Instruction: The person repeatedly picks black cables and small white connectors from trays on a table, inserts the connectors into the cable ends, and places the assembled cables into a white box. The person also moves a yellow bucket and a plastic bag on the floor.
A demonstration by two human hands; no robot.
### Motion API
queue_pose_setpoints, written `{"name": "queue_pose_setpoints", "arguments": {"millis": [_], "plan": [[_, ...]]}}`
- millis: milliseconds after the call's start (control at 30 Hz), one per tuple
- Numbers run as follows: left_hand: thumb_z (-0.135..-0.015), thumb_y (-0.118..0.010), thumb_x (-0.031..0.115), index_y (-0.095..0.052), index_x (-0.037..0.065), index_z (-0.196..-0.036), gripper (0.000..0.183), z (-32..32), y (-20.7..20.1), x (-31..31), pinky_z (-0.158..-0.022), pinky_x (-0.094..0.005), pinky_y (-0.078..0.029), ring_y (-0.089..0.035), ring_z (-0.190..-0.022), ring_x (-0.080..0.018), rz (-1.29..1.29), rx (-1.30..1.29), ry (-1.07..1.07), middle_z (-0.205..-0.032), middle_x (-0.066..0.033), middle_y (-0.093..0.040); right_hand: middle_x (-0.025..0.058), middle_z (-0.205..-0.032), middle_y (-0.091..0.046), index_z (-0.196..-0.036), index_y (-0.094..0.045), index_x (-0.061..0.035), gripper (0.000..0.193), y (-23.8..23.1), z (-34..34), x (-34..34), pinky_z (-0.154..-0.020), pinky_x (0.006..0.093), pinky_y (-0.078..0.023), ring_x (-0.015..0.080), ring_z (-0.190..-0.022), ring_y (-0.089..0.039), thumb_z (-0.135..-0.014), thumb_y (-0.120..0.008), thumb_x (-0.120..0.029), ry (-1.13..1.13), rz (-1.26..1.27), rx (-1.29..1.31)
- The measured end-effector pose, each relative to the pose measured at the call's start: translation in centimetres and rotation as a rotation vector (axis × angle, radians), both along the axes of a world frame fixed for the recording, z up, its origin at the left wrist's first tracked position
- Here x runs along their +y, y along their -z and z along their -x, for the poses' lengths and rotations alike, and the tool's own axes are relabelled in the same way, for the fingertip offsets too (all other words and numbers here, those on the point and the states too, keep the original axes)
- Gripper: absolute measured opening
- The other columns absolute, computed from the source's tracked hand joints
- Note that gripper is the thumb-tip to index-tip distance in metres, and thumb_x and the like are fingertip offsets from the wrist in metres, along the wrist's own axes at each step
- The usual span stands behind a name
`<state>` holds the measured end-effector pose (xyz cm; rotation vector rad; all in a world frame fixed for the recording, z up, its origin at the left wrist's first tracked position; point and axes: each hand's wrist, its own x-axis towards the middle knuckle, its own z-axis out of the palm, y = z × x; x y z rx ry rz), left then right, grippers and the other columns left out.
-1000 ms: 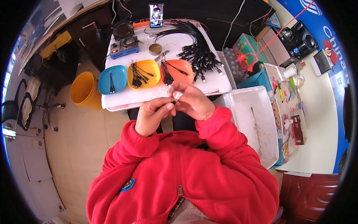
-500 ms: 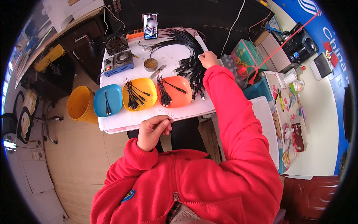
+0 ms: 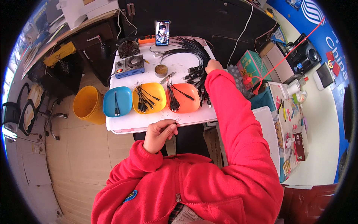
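My left hand point(image 3: 161, 135) is pinched closed in front of the table's near edge, with fine wires point(image 3: 178, 122) poking out between thumb and fingers. Stretched across the table, my right hand point(image 3: 213, 66) is closed at the right side of a bundle of black cables point(image 3: 195, 56); what its fingers grip is hidden. Three dishes stand in a row: a blue dish point(image 3: 126, 96) with a few short black cables, a yellow dish point(image 3: 161, 89) with several, and an orange dish point(image 3: 194, 106) with several more, one lying apart.
Behind the dishes are a blue heating device point(image 3: 129, 69) with a lit switch, a small round tin point(image 3: 161, 70), a fan point(image 3: 128, 47) and a propped phone point(image 3: 162, 33). A yellow bin point(image 3: 87, 102) stands left of the table. To the right, a side table holds pliers point(image 3: 283, 111) and a dark box point(image 3: 299, 146).
The view has shifted, so the table and its things appear farther right and lower. Both hands keep nearly the same poses and places.
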<state>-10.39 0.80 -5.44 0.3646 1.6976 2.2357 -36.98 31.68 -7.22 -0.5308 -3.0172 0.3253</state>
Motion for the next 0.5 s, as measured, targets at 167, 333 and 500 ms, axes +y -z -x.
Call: {"name": "queue_pose_setpoints", "arguments": {"millis": [167, 333, 500], "plan": [[-0.097, -0.054, 0.008, -0.065, -0.002, -0.101, 0.015, -0.8, -0.5, -0.2, -0.055, -0.0181, -0.038, -0.046, -0.061, -0.0044, -0.034, -0.018, -0.001, -0.077, -0.0018, -0.062, 0.0192, -0.113, -0.065, -0.106, -0.067, -0.0023, 0.036, -1.2, -1.3, 0.5, -0.089, 0.0440, -0.052, 0.0365, -0.105, -0.063, -0.081, -0.069, -0.029, 0.002, 0.049, 0.047], [-0.097, -0.055, 0.009, -0.065, -0.002, -0.100, 0.015, -1.8, -1.2, -0.5, -0.057, -0.0180, -0.039, -0.047, -0.061, -0.0042, -0.015, 0.020, -0.007, -0.076, -0.0012, -0.062, 0.0199, -0.113, -0.065, -0.106, -0.068, -0.0029, 0.029, 0.2, -1.5, 0.2, -0.089, 0.0454, -0.051, 0.0370, -0.105, -0.063, -0.084, -0.063, -0.022, -0.019, 0.017, 0.014], [-0.097, -0.054, 0.009, -0.064, -0.002, -0.102, 0.015, -1.9, -1.1, -1.0, -0.058, -0.0190, -0.041, -0.051, -0.064, -0.0055, -0.010, -0.007, -0.062, -0.078, -0.0027, -0.064, 0.0218, -0.104, -0.068, -0.100, -0.069, -0.0010, 0.031, -1.0, -1.1, 2.5, -0.086, 0.0434, -0.052, 0.0378, -0.099, -0.065, -0.078, -0.065, -0.023, 0.064, 0.125, 0.159]]}}
